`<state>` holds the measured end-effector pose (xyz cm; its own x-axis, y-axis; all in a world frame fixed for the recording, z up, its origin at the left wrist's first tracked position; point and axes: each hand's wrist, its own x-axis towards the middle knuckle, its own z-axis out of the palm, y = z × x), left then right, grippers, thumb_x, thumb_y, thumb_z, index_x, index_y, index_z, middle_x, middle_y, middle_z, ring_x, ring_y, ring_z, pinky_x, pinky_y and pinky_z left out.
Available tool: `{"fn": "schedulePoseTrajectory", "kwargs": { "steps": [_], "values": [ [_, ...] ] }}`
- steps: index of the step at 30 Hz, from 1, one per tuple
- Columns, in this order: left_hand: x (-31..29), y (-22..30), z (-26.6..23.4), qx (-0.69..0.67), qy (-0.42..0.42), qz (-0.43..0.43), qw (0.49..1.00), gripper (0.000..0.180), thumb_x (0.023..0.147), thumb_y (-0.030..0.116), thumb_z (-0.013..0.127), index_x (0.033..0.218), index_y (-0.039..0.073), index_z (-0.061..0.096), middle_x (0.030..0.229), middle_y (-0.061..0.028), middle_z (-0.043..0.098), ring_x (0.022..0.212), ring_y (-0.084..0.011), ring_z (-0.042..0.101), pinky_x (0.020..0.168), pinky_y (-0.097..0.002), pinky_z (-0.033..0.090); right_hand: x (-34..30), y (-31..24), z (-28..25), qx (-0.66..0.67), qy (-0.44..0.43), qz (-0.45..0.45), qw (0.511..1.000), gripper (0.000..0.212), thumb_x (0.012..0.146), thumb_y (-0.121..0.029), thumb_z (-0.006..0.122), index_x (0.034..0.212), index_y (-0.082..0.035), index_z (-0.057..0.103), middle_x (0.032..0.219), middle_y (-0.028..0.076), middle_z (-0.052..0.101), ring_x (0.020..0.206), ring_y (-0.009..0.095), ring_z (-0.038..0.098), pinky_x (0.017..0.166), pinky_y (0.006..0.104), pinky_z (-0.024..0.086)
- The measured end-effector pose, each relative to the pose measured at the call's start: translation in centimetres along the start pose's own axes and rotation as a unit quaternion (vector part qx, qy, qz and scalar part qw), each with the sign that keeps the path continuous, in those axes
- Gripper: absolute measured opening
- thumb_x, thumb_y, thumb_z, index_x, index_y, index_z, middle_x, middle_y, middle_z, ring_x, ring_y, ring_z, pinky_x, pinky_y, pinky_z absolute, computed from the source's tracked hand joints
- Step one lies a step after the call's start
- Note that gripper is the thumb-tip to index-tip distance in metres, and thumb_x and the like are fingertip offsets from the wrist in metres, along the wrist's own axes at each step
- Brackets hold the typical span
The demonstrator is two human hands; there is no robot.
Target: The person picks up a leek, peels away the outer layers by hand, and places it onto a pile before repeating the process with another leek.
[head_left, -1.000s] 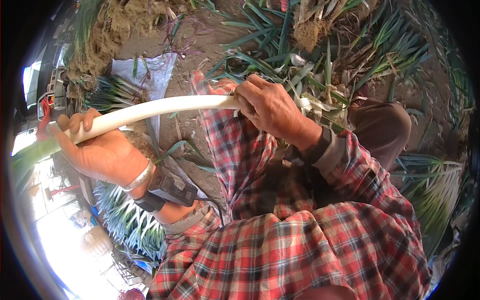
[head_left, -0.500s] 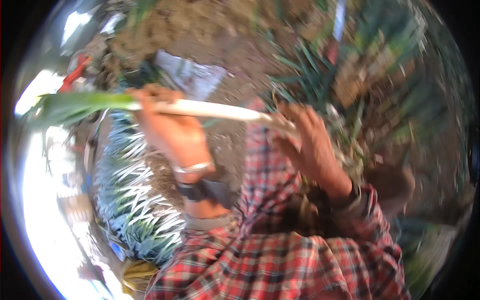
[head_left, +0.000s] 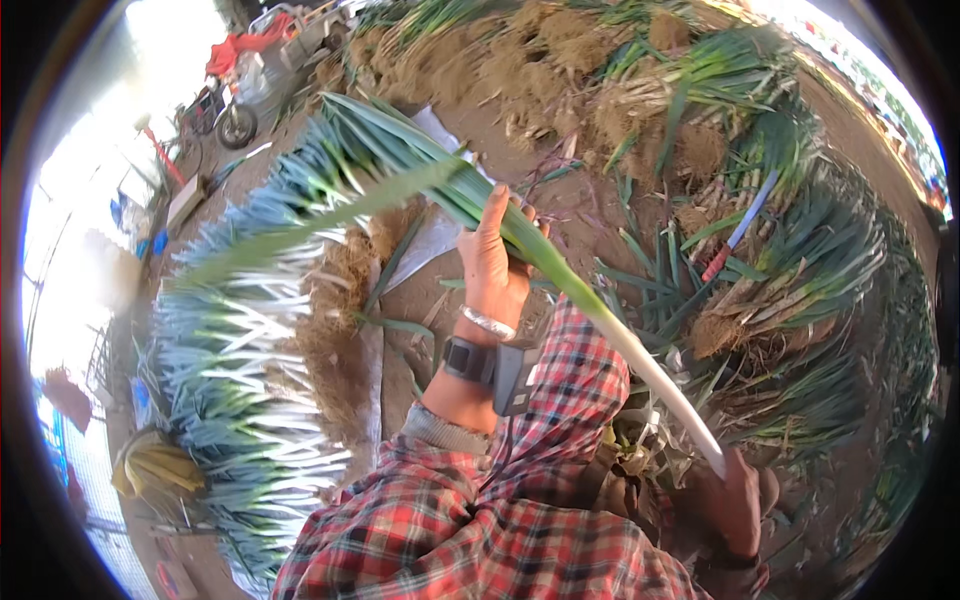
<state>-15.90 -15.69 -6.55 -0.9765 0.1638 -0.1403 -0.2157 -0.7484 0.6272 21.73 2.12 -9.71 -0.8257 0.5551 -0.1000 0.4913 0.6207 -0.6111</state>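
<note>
Dirt ground [head_left: 560,190]; both hands [head_left: 495,265] grip leek [head_left: 600,320].

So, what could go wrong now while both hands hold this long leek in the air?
The leek is held only at two places: the left hand near the green part and the right hand at the white end. The long stalk between them might bend or snap. Its leaves could brush the stacked leeks below.

green-white leek [head_left: 560,270], red plaid sleeve [head_left: 560,390], brown soil [head_left: 600,210]
</note>
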Motion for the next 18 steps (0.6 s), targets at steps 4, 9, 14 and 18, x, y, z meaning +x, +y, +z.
{"fn": "schedulePoseTrajectory", "kwargs": {
  "steps": [4, 9, 14, 18],
  "values": [
    [1.1, 0.5, -2.9, 0.03, -0.02, 0.002, 0.999, 0.046, 0.075, 0.034, 0.083, 0.106, 0.014, 0.055, 0.1, -0.0033, 0.058, 0.093, -0.0223, 0.06, 0.077, -0.0474, 0.053, -2.6, 2.8, -4.0, -0.13, 0.011, 0.042, 0.991, 0.03, 0.077, -0.006, 0.068, 0.105, 0.001, 0.059, 0.093, 0.02, 0.061, 0.089, 0.04, 0.056, 0.079, 0.0439, 0.044],
    [1.9, 1.5, -7.3, -0.083, 0.06, -0.032, 0.994, 0.046, 0.077, 0.039, 0.08, 0.102, 0.009, 0.056, 0.091, -0.0061, 0.062, 0.08, -0.0233, 0.064, 0.066, -0.0405, 0.056, -2.8, 5.9, -5.4, -0.22, 0.029, 0.037, 0.974, 0.025, 0.074, -0.01, 0.066, 0.094, 0.001, 0.057, 0.082, 0.019, 0.055, 0.076, 0.038, 0.053, 0.071, 0.0453, 0.043],
    [3.3, 6.3, -10.8, -0.031, 0.058, -0.005, 0.998, 0.037, 0.086, 0.037, 0.071, 0.103, 0.007, 0.057, 0.088, -0.0082, 0.064, 0.08, -0.0255, 0.066, 0.07, -0.0428, 0.056, -0.5, 5.3, -3.9, -0.143, -0.075, -0.066, 0.985, 0.038, 0.09, -0.026, 0.064, 0.12, -0.002, 0.058, 0.089, 0.026, 0.062, 0.068, 0.036, 0.056, 0.062, 0.0436, 0.047],
    [4.9, 18.4, -9.2, 0.005, 0.006, 0.142, 0.99, 0.043, 0.093, 0.036, 0.061, 0.12, 0.004, 0.052, 0.11, -0.0129, 0.063, 0.098, -0.0252, 0.062, 0.087, -0.0424, 0.052, 5.9, -4.9, 2.0, -0.07, -0.118, 0.014, 0.99, 0.033, 0.074, -0.017, 0.075, 0.099, 0.0, 0.06, 0.074, 0.019, 0.061, 0.065, 0.038, 0.058, 0.065, 0.0455, 0.046]
  ]
}}
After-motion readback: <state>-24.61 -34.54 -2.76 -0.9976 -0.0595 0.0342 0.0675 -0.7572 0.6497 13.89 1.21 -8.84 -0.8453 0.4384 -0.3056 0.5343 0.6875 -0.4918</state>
